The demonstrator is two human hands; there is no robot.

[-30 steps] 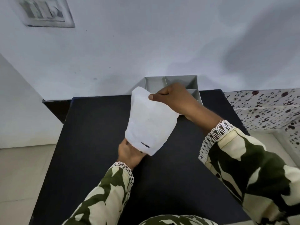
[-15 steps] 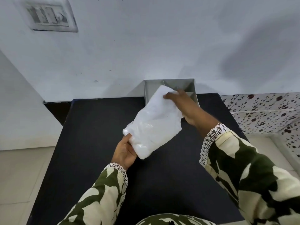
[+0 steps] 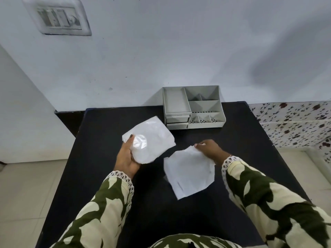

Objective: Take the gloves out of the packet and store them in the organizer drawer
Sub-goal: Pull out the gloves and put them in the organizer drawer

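My left hand [image 3: 126,156] grips the lower left corner of a glossy white plastic packet [image 3: 152,138], held just above the black table [image 3: 232,140]. My right hand [image 3: 209,149] pinches the top edge of a flat white folded sheet, apparently the gloves [image 3: 189,174], which hangs to the right of the packet and below it. The grey organizer [image 3: 193,108] stands at the table's far edge against the wall. Its two small drawers [image 3: 177,121] at the front left look pushed in.
The organizer has several open-top compartments. A white wall with a switch plate [image 3: 57,17] rises behind the table. A floral-patterned surface [image 3: 293,126] lies to the right, tiled floor to the left.
My right hand has drawn the white folded gloves out of the packet and moved down and right. The packet now rests in my left hand alone, lower and tilted.
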